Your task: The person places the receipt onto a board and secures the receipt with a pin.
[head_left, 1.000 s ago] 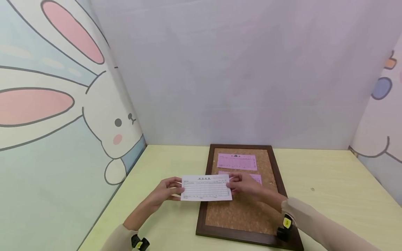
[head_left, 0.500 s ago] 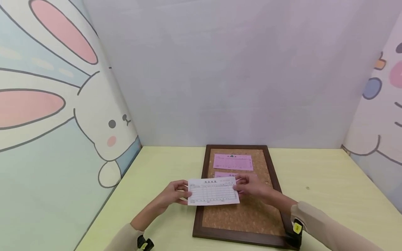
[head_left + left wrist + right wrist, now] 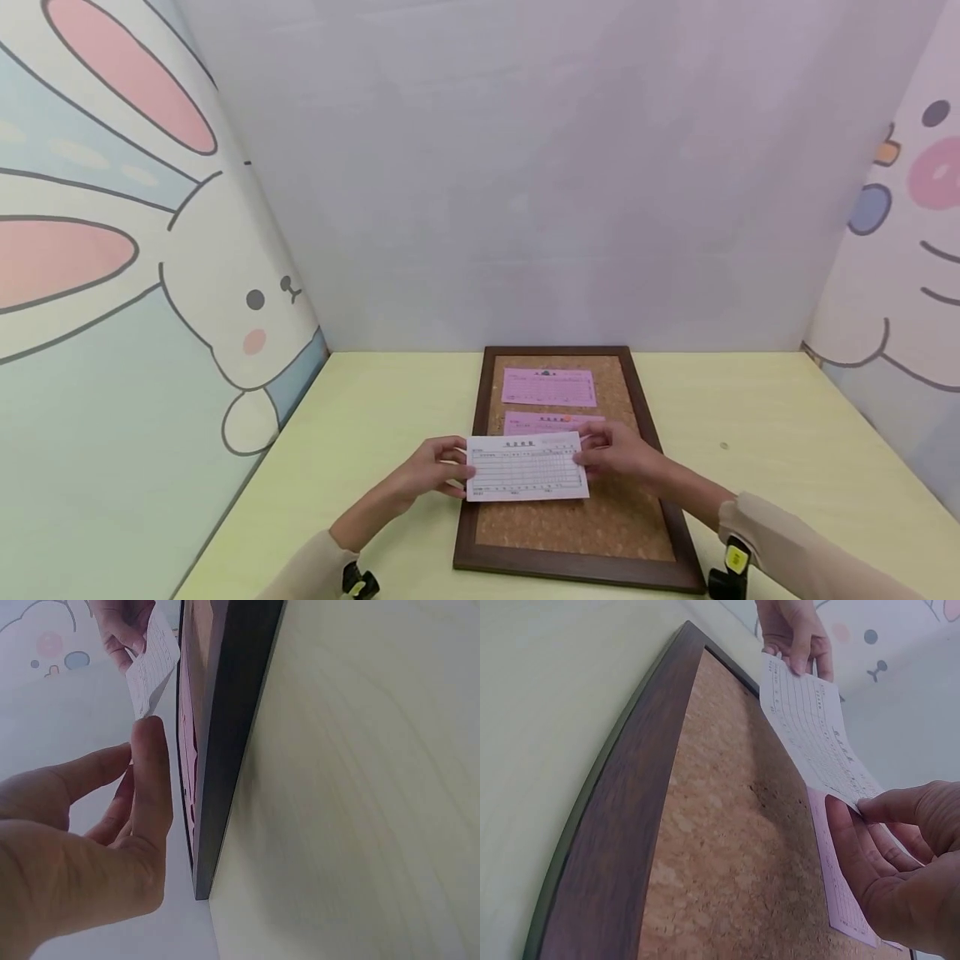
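A white printed form (image 3: 525, 468) with ruled lines is held flat above the corkboard (image 3: 570, 533). At its left edge, my left hand (image 3: 426, 475) pinches it between thumb and fingers. The right hand (image 3: 618, 450) grips the opposite edge, its thumb on top in the right wrist view, where the form (image 3: 810, 727) bows slightly. Pinned or laid on the board's far half is a pink form (image 3: 547, 387) with a small dark green spot at its top. Below it, a second pink form (image 3: 517, 423) with an orange spot is partly hidden by the white one.
The corkboard's dark wooden frame (image 3: 577, 570) rises a little above the pale wood table (image 3: 390, 392). A grey wall (image 3: 562, 208) stands behind, with rabbit-printed panels (image 3: 217, 275) at the left and a printed panel at the right.
Both hands have carried the white form rightward and slightly nearer over the corkboard, uncovering more of the second pink form's top. The head view has turned a little to the right.
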A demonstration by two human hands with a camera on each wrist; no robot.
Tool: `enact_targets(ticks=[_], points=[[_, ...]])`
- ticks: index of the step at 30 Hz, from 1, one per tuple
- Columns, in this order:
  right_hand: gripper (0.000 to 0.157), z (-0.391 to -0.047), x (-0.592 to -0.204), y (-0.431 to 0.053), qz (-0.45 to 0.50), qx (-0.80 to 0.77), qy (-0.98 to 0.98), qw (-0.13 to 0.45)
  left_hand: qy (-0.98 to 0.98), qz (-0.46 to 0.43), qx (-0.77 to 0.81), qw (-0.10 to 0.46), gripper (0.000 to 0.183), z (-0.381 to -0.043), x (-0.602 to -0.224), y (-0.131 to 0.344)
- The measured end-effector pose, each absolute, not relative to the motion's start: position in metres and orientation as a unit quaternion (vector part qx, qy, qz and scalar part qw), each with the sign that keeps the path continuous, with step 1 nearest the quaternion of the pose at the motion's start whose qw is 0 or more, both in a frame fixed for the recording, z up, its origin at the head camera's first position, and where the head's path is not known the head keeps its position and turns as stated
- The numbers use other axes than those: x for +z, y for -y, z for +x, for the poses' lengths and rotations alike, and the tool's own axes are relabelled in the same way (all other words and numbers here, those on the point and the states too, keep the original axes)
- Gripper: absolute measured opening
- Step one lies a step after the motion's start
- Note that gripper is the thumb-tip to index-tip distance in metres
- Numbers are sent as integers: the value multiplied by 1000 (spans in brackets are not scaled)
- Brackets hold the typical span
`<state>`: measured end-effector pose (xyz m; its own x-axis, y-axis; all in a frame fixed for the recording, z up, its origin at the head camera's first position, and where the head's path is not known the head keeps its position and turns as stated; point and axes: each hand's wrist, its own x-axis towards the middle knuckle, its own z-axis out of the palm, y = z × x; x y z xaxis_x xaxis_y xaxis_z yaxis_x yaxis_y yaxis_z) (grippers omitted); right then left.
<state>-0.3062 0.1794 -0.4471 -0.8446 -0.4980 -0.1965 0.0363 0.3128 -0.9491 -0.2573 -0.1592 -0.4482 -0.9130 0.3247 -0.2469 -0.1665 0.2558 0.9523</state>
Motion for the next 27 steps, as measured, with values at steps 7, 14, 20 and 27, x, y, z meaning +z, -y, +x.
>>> enact_targets(ticks=[7,14,20,27], points=[[42,-302,-448,-188,-111,-553,-793,229,-765,53,607,210,28,-260,-450,150],[47,-299,-453,-203,-117,-557,-787,237,-759,57,610,221,29,-261,-459,142],[48,-295,-455,-210,-118,-557,-783,252,-754,54,612,233,33,-260,-463,136],[47,-288,-456,-211,-112,-550,-788,255,-758,49,606,235,36,-256,-465,132]])
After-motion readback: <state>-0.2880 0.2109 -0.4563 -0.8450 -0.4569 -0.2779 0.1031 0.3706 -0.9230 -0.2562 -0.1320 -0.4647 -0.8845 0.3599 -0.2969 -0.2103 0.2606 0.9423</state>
